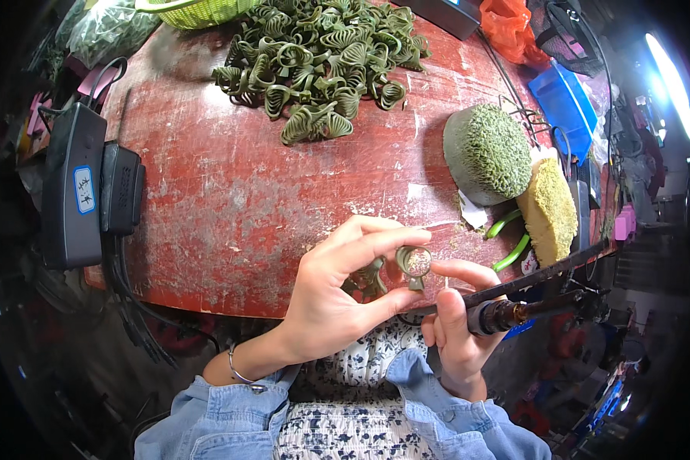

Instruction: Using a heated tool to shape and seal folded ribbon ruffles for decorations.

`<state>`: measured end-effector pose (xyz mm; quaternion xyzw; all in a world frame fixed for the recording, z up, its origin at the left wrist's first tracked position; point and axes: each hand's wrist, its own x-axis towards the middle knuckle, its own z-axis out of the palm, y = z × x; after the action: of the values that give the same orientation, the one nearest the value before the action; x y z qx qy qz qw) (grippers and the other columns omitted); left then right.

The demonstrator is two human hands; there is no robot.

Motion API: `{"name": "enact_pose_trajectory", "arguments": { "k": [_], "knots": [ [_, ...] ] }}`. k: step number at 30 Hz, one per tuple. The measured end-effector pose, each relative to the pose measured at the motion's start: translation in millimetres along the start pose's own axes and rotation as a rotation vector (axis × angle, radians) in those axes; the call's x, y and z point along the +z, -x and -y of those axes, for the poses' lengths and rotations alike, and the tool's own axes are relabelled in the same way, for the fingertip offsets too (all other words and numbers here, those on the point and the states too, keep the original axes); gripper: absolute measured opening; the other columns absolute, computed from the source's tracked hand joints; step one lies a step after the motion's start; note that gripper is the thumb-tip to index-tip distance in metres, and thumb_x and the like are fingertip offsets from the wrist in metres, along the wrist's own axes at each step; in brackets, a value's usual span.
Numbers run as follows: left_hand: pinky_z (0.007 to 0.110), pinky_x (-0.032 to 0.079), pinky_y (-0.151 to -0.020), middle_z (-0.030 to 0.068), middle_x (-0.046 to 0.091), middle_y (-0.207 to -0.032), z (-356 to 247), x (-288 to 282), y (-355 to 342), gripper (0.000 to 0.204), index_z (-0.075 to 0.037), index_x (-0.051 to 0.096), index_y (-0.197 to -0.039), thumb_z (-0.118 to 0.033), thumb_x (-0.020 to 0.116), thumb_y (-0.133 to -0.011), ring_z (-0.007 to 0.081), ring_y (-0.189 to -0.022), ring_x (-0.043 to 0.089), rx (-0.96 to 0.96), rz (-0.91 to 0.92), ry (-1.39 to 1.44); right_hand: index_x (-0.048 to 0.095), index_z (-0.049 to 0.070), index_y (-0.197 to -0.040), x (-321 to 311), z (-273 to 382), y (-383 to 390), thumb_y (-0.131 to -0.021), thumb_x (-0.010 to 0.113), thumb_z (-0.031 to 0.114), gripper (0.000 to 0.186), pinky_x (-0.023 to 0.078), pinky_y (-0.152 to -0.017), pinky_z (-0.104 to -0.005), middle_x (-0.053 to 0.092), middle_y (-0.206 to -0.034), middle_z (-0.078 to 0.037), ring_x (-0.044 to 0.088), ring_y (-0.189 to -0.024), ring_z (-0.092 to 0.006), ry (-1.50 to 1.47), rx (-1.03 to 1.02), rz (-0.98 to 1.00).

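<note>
Looking down past both hands, I see the worn red table (207,199) spread out beyond the grip, its near edge just under the wrists. Far ahead of the grip lies the heap of green clips (314,124), loose and tangled, probably left there to be within reach while the near surface serves the hands. Ahead and to the right of the grip stands the round block (466,157), its top rough and green; the yellow block (548,215) sits nearer, leaning outward. I judge both are parked to the side so they don't crowd the fingers.

The left hand (333,280) comes in from the near side, forefinger above and thumb below, clamped on the green ring piece (402,262). Pinching it by its outer edges seems meant to leave the ring's opening exposed toward me. The right hand (464,333) waits just beside it, forefinger and thumb slightly apart, the forefinger's tip near the ring. Between those two fingers shows a thin pale sliver (446,282); I cannot tell whether they are pressed onto it.
</note>
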<state>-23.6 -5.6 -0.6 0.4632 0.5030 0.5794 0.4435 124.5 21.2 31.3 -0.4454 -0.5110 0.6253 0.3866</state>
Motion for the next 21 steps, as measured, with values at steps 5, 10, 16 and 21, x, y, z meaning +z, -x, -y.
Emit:
{"name": "enact_pose_trajectory", "arguments": {
  "k": [5,10,16,21],
  "knots": [
    [0.021,0.045,-0.069,0.0072,0.054,-0.100,-1.4,4.6,-1.2,0.047,-0.005,0.059,-0.107,-0.001,0.071,-0.062,0.0105,-0.084,0.054,0.035,-0.033,-0.077,0.053,-0.006,-0.099,-3.9,-10.2,-3.5,-0.081,0.057,0.004,0.022,0.035,-0.043,-0.0166,0.061,-0.073,-0.008,0.046,-0.047,-0.0043,0.152,-0.101,0.062],
    [0.022,0.047,-0.066,0.0084,0.054,-0.099,1.9,5.3,-1.4,0.046,-0.005,0.060,-0.105,0.000,0.072,-0.061,0.0128,-0.081,0.056,0.133,-0.040,-0.138,0.053,-0.005,-0.099,-8.8,-5.1,-3.7,-0.081,0.059,0.007,0.023,0.034,-0.043,-0.0170,0.059,-0.069,-0.005,0.045,-0.048,-0.0027,0.231,-0.018,0.090],
    [0.024,0.048,-0.062,0.0081,0.051,-0.099,10.1,13.3,3.4,0.051,-0.005,0.061,-0.104,0.009,0.069,-0.056,0.0164,-0.079,0.057,0.328,-0.063,-0.370,0.054,-0.004,-0.099,-6.2,-14.7,-4.4,-0.081,0.060,0.007,0.022,0.035,-0.047,-0.0162,0.055,-0.062,0.002,0.046,-0.052,-0.0015,0.148,0.048,0.025],
    [0.027,0.049,-0.068,0.0103,0.054,-0.097,3.9,12.7,2.4,0.050,-0.004,0.060,-0.104,0.002,0.073,-0.056,0.0193,-0.082,0.058,0.244,-0.102,-0.349,0.055,-0.003,-0.095,-3.5,-7.5,-5.6,-0.082,0.057,0.004,0.015,0.027,-0.037,-0.0168,0.053,-0.056,0.002,0.040,-0.042,-0.0003,-0.063,0.148,-0.022]
  ]
}}
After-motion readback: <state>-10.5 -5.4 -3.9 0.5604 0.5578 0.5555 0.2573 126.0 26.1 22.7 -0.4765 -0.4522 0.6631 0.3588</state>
